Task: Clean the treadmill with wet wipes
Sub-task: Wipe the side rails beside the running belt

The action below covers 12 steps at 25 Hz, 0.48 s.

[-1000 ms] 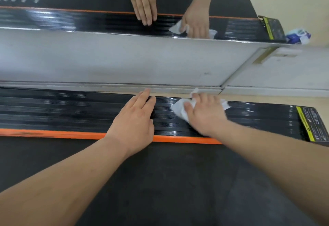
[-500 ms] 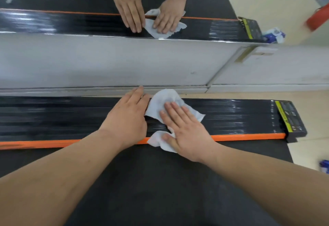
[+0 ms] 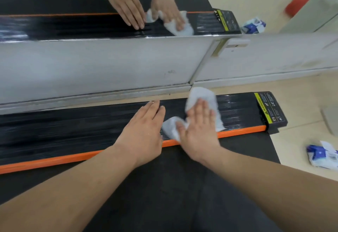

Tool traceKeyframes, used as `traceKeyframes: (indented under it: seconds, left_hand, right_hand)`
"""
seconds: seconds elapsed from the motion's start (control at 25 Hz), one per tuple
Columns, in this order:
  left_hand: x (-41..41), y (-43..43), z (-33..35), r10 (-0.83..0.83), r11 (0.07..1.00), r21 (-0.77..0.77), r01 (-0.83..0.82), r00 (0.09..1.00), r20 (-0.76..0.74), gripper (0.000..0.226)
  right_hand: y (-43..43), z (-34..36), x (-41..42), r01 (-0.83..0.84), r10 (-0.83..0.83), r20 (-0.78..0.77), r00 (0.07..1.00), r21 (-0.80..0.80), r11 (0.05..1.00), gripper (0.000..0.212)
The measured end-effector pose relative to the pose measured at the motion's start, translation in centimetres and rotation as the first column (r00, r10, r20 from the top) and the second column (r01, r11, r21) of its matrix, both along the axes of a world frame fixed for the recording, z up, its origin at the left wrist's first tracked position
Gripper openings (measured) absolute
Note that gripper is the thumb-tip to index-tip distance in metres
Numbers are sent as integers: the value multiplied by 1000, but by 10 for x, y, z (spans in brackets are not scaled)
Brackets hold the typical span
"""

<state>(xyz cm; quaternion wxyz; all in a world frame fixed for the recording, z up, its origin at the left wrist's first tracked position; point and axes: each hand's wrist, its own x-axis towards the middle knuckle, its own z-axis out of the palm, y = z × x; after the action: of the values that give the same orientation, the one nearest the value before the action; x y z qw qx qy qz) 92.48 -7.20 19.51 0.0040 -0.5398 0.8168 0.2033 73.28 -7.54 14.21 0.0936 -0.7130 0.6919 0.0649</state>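
Observation:
The treadmill's ribbed black side rail (image 3: 73,133) runs left to right with an orange strip (image 3: 54,160) along its near edge; the dark belt (image 3: 164,195) lies below. A white wet wipe (image 3: 203,96) is spread on the rail. My right hand (image 3: 199,127) lies flat on the wipe, fingers spread, pressing it onto the rail. My left hand (image 3: 144,133) rests flat on the rail just left of the wipe, holding nothing. A yellow warning label (image 3: 263,109) marks the rail's right end.
A grey wall base (image 3: 109,67) runs just behind the rail, with a mirror (image 3: 73,3) above it reflecting my hands. A blue-and-white wet wipe pack (image 3: 321,156) lies on the beige floor at right, beyond the belt's end.
My right hand has opened flat over the wipe and slid it right along the rail toward the labelled end. My left hand has followed a little to the right.

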Motion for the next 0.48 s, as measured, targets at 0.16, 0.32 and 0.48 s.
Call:
traceKeyframes:
  seconds: [0.16, 0.32, 0.48]
  left_hand:
    - [-12, -5, 0, -9, 999, 46, 10, 1000, -23, 76]
    - [-48, -15, 2, -50, 998, 38, 51, 998, -43, 81]
    - [-109, -31, -1, -126, 989, 75, 130, 990, -56, 81]
  right_hand:
    - [3, 5, 18, -449, 447, 55, 893, 37, 893, 71]
    - [-21, 2, -59, -220, 222, 47, 974, -30, 975, 64]
    - [-34, 0, -136, 75, -75, 16, 997, -5, 997, 63]
